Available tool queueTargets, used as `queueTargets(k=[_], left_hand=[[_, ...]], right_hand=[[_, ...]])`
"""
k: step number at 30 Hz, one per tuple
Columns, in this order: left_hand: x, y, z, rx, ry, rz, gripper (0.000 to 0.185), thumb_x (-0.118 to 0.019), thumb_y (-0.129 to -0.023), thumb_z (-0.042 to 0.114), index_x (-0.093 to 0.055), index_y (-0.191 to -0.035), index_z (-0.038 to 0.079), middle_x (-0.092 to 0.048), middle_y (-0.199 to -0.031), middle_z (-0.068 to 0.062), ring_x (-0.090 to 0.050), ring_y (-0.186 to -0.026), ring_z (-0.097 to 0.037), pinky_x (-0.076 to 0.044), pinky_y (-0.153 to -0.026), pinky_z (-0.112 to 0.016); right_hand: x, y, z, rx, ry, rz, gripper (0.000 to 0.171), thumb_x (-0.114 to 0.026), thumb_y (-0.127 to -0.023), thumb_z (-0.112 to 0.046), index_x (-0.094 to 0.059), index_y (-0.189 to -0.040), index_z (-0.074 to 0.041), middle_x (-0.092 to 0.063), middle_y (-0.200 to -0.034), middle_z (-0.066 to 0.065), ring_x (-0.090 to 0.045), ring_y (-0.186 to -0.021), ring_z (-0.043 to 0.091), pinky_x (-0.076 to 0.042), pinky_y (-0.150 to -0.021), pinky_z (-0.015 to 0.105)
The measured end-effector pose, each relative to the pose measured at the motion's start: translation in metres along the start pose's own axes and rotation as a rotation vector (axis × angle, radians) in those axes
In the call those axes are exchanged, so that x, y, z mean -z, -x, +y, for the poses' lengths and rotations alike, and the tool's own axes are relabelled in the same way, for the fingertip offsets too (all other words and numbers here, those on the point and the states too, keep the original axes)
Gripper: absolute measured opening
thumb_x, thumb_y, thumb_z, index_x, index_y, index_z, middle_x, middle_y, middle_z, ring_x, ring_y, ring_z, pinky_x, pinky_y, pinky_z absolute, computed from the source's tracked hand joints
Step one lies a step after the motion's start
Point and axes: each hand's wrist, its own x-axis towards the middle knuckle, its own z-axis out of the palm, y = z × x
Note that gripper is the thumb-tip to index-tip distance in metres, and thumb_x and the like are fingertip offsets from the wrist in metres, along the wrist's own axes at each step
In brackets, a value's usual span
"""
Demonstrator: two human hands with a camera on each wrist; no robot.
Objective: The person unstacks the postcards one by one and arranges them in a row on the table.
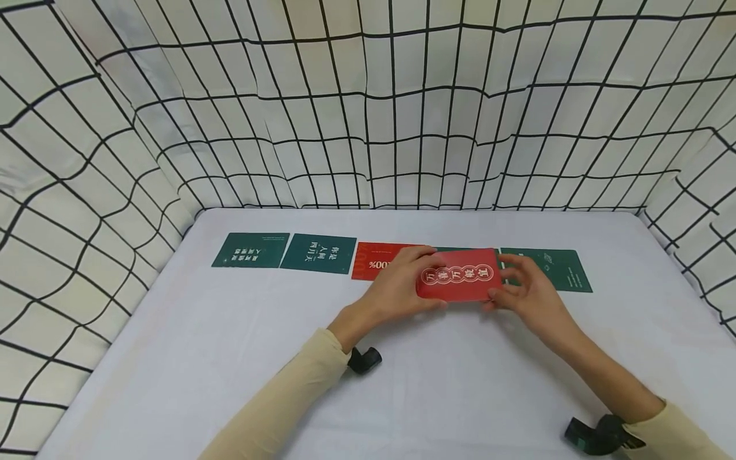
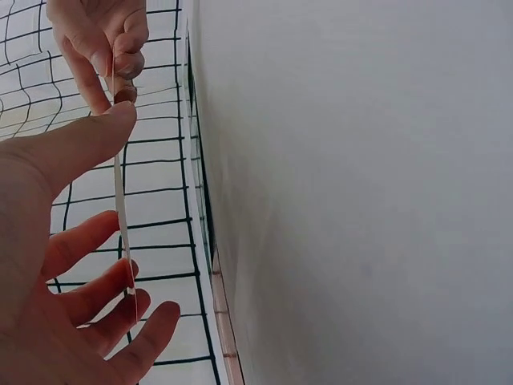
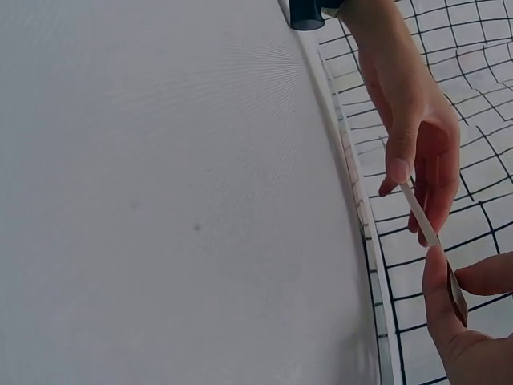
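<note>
A red card [image 1: 457, 275] with white characters in linked rings is held up just above the table, between both hands. My left hand [image 1: 397, 281] grips its left end, thumb at the near edge and fingers at the far edge. At the card's right end, my right hand [image 1: 531, 297] pinches it between thumb and fingers. Both wrist views catch the card nearly edge-on, as a thin pale strip [image 2: 119, 188]. Behind the hands lies a row of cards: a red card [image 1: 368, 260], partly hidden by my left hand, and a green card [image 1: 554, 268] behind my right.
Further left in the row lie two green cards [image 1: 251, 250] [image 1: 319, 253]. Another green card [image 1: 466, 248] is mostly covered by the held one. White cloth covers the table [image 1: 437, 383]. A black wire grid [image 1: 393, 115] rises along its back and sides.
</note>
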Motion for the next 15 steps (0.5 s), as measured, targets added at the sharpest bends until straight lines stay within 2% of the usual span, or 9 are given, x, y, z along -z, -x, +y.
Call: queueTargets(k=[7,15], left_hand=[[-0.002,-0.005,0.005,-0.024,-0.016,0.006,0.074,-0.086,-0.083,0.043,-0.056,-0.148,0.026,-0.046,-0.158,-0.002,-0.039,-0.149,-0.019,-0.056,-0.108,-0.039],[-0.004,-0.009,0.012,-0.026,-0.046,-0.001,0.074,-0.085,-0.084,0.043,-0.055,-0.149,0.027,-0.046,-0.157,0.000,-0.041,-0.147,-0.017,-0.055,-0.110,-0.036]], right_hand=[[0.000,0.001,0.002,0.022,-0.057,0.031,0.075,-0.065,-0.102,-0.006,-0.018,-0.161,0.000,-0.051,-0.132,0.023,-0.076,-0.095,0.006,-0.063,-0.086,0.024],[0.002,0.003,0.004,0.015,-0.035,0.079,0.076,-0.065,-0.103,-0.014,-0.019,-0.162,-0.004,-0.055,-0.126,0.012,-0.074,-0.098,0.002,-0.062,-0.087,0.021]])
